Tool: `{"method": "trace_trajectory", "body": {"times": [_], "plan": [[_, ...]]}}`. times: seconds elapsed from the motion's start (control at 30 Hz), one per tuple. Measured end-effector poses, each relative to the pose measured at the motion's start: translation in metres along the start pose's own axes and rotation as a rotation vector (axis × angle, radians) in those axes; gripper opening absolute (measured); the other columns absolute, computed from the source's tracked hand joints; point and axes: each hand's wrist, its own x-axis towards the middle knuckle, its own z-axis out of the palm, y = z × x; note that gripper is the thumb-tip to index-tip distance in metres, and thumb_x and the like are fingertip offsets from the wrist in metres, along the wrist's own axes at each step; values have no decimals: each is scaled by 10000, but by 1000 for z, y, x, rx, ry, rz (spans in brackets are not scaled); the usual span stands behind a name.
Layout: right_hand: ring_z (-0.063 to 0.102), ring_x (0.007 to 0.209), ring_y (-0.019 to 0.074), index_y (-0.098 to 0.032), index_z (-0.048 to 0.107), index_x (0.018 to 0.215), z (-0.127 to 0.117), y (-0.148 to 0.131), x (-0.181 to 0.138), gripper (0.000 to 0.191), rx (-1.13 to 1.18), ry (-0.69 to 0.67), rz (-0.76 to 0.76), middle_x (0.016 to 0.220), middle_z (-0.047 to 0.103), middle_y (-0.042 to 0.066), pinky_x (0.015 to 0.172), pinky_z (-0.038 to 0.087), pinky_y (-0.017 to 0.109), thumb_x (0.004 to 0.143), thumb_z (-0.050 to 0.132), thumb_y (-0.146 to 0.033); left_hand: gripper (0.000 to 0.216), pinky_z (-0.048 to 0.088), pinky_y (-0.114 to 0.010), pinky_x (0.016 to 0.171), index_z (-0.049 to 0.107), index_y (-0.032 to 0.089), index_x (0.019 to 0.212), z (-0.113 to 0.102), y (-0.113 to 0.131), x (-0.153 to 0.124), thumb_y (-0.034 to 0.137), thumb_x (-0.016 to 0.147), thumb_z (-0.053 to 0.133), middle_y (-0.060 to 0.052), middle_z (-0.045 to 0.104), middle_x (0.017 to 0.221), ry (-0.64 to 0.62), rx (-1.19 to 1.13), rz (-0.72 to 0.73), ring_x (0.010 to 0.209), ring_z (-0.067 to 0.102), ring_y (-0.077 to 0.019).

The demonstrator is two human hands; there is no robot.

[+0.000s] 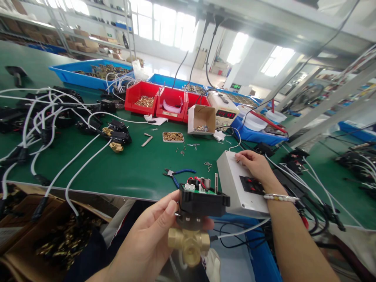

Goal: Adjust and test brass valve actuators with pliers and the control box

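My left hand (155,231) is closed around a motorized valve (202,203) held upright over the table's front edge. Its black actuator housing has no cover, so a green circuit board, red wires and a metal post show on top; underneath is a brass body (189,244) with several ports. A white cable joins it at the right through a black sleeve. At the far end of a grey control box (235,184), my right hand (254,164) has its thumb and fingers pinched on a small part, which the fingertips hide. Blue-handled cutters (179,174) lie behind the valve.
Red bins (142,98), a small carton (202,119) and a power supply (225,111) stand at the back. A tray of brass pieces (173,136) and loose screws lie mid-table. Cabled valve units (117,133) crowd the left; a carton of brass parts (67,239) sits below.
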Motion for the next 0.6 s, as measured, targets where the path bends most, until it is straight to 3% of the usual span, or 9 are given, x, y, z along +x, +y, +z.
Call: {"method": "trace_trajectory", "body": {"times": [0.33, 0.5, 0.6], "plan": [[479, 649, 169, -149, 654, 671, 0, 1, 2, 604, -64, 36, 26, 705, 605, 86, 649, 360, 319, 559, 516, -727, 306, 538, -258, 833, 750, 200, 1066, -1, 0, -1, 321, 975, 485, -184, 672, 1032, 4, 27, -3, 940, 672, -190], [526, 677, 188, -149, 636, 568, 2, 1, 7, 881, -12, 42, 65, 750, 636, 143, 734, 431, 335, 423, 425, -992, 300, 537, -256, 843, 751, 196, 1061, 1, 3, -3, 335, 964, 504, -171, 675, 1028, 31, 26, -15, 935, 672, -183], [530, 680, 196, -152, 635, 553, 1, 1, 7, 943, 7, 42, 55, 751, 641, 144, 729, 434, 337, 358, 401, -1044, 281, 541, -260, 830, 753, 190, 1055, 2, 2, -3, 325, 947, 531, -177, 675, 1019, 55, 16, -10, 930, 675, -194]]}}
